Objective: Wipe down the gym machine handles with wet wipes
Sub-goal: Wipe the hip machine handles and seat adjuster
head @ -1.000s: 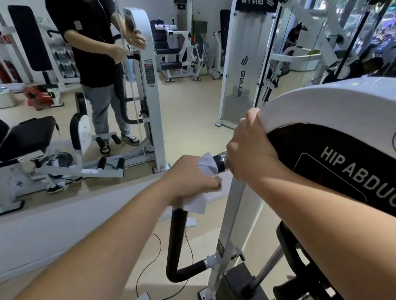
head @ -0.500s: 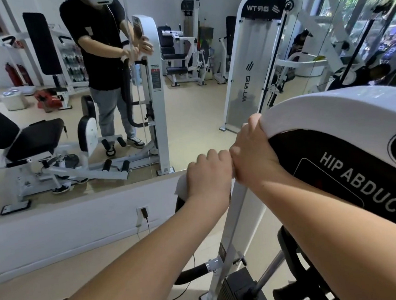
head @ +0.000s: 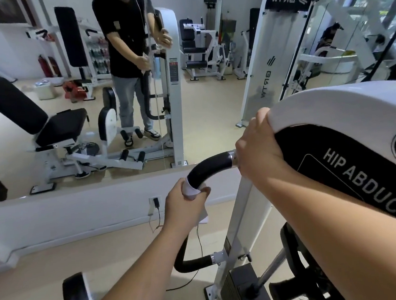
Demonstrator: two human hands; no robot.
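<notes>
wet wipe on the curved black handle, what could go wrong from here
1. The wet wipe is bunched in the left hand, with a loose corner hanging below. On the bend of the black handle it may slip or miss the inner side.
2. A plugged wall socket sits low behind the handle, so drips could land near it.
3. The right hand grips the white cover by its edge; a slip there could cost balance.

Curved glossy black handle (head: 208,170); white wet wipe (head: 191,190) around its bend, perhaps folded, tail below.
</notes>
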